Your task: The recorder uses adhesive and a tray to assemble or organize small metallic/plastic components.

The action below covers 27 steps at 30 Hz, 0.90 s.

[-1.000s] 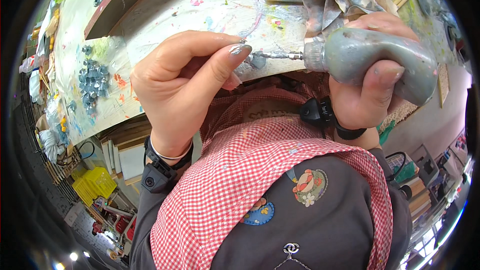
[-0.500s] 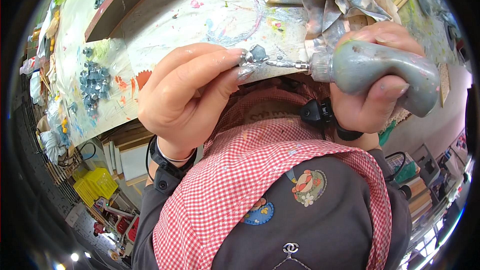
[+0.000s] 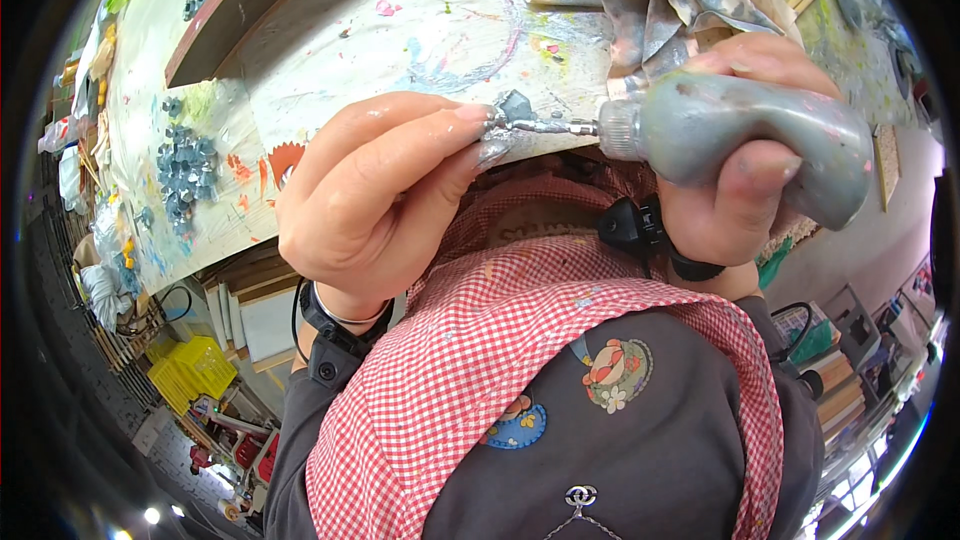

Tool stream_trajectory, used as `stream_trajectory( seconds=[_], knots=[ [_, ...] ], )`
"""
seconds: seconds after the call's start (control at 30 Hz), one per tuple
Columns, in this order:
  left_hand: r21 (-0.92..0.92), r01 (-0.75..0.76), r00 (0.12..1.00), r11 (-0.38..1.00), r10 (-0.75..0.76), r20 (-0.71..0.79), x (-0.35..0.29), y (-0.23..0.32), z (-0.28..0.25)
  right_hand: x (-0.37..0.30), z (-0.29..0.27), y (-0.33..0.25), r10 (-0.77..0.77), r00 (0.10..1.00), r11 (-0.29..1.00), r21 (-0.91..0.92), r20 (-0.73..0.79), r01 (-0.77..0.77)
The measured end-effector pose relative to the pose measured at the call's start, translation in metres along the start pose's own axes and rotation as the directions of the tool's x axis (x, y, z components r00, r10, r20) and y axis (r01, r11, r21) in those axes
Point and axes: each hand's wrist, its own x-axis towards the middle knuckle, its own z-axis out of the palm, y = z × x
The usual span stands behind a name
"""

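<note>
The left hand (image 3: 375,175) pinches a small grey piece (image 3: 513,105) at its fingertips, over the tabletop (image 3: 330,60). The right hand (image 3: 728,208) wraps around a grey squeeze bottle (image 3: 740,125), its metal nozzle (image 3: 575,127) pointing toward nine o'clock, right by the piece. Blue-grey shapes (image 3: 187,175) lie at the left hand's nine o'clock; stained cloth (image 3: 655,0) at the bottle's eleven.
</note>
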Motion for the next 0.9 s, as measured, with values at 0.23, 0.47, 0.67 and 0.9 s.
stream_trajectory(
  seconds=[0.23,0.47,0.67,0.9],
  knots=[
    [-0.013,0.001,1.000,1.000,-0.002,-0.009,-0.001,-0.001,0.000,-0.004,-0.011,0.017,-0.093,0.995,0.996,0.010,-0.034,0.094],
    [0.004,0.006,1.000,1.000,-0.006,0.001,-0.001,0.000,0.000,0.002,-0.009,0.003,-0.059,0.997,0.995,-0.080,0.041,0.062],
    [0.009,-0.017,1.000,1.000,0.017,0.004,0.000,0.001,0.001,0.007,-0.002,0.004,-0.161,0.984,0.986,-0.037,0.075,0.165],
    [0.008,-0.013,1.000,1.000,0.013,0.001,0.000,0.002,0.001,-0.003,-0.006,0.021,-0.244,0.968,0.967,0.064,-0.058,0.247]
  ],
)
